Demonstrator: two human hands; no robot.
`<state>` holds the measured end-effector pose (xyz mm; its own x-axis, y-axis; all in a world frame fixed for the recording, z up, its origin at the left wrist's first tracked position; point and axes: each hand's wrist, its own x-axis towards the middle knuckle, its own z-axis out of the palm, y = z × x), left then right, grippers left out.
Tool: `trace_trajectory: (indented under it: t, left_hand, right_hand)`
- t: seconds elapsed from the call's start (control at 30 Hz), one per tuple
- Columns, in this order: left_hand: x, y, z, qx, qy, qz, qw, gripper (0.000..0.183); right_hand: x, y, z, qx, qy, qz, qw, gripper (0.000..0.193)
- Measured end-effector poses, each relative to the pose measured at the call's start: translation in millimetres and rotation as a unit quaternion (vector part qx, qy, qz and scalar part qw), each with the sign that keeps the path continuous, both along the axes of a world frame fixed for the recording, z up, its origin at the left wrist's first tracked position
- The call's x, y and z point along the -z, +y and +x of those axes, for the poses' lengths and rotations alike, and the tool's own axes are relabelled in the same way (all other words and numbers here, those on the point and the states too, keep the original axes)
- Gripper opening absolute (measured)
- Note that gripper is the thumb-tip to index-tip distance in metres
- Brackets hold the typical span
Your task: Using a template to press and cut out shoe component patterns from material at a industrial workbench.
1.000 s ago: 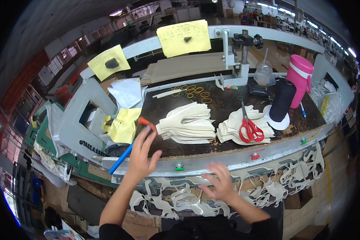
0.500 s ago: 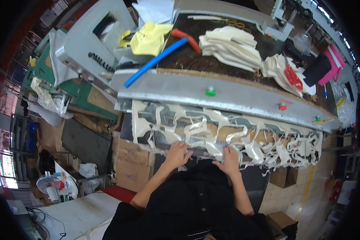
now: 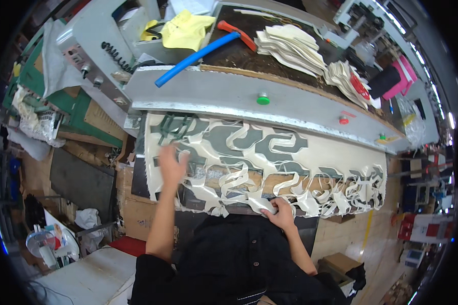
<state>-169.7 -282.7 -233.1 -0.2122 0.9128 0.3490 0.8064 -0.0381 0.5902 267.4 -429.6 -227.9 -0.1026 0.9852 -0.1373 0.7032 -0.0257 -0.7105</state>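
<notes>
A cream sheet of material [image 3: 336, 152] with curved cut-out holes lies in front of me, its near edge a tangle of loose strips. My right hand [image 3: 281, 214] pinches a strip at that near edge, thumb and fingers closed on it. Over the sheet's left part is my left hand [image 3: 173, 165], slightly blurred, its thumb apart from the fingers and nothing visible in it. Just beyond its fingertips, a dark green open frame, like a cutting die [image 3: 176, 127], rests on the sheet's far left corner.
A grey machine beam [image 3: 198, 94] with a green button [image 3: 262, 98] and a red button [image 3: 344, 120] runs along the sheet's far side. Behind it are a hammer [image 3: 236, 34], a blue tube [image 3: 196, 58] and stacked cream pieces [image 3: 290, 51]. Cardboard [image 3: 137, 216] stands at the left.
My left hand has left the near edge and reached forward and left. More of the sheet now shows on the far side, including an uncut area. My right hand stays at the near edge.
</notes>
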Motion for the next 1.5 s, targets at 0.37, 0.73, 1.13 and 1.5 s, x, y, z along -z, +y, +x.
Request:
trace_trajectory:
  t: [0.37,0.73,1.13,1.5]
  left_hand:
    - [20,5,-72,-0.016,0.062,-0.126,0.990,0.084]
    - [-69,-84,-1,0.058,-0.454,-0.202,0.866,0.059]
    - [-43,2,472,0.308,-0.179,-0.108,0.928,0.049]
    - [64,-26,547,0.092,-0.130,-0.066,0.985,0.061]
  right_hand:
    - [-4,-80,36,0.199,0.073,-0.018,0.977,0.024]
    - [17,59,190,0.171,-0.105,0.223,0.954,0.039]
    - [41,64,312,0.201,-0.008,0.232,0.952,0.094]
    - [91,100,382,0.054,-0.015,0.192,0.980,0.043]
